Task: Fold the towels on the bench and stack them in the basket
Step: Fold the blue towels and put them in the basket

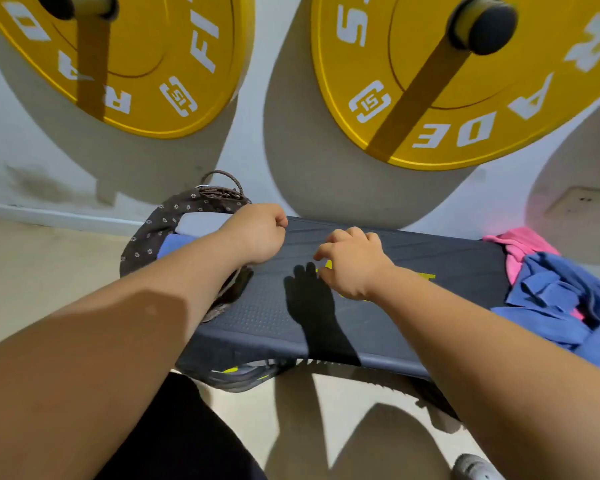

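Observation:
A dark padded bench [413, 271] runs across the middle of the view. At its left end stands a woven basket [146, 237] with a floral liner, and inside it lie a folded pale grey towel [201, 223] and a folded blue towel [175, 244]. On the bench's right end, unfolded towels are heaped: a pink towel [520, 244] under a crumpled blue towel [561, 299]. My left hand [257, 233] hovers at the basket's near rim, curled into a fist with nothing in it. My right hand [350, 265] hangs over the bench's middle, fingers loosely curled and holding nothing.
Two big yellow weight plates [125, 57] [458, 81] hang on pegs on the white wall behind the bench. The pale floor [32, 271] lies to the left. My dark trouser leg [174, 438] and a grey shoe [475, 469] are at the bottom.

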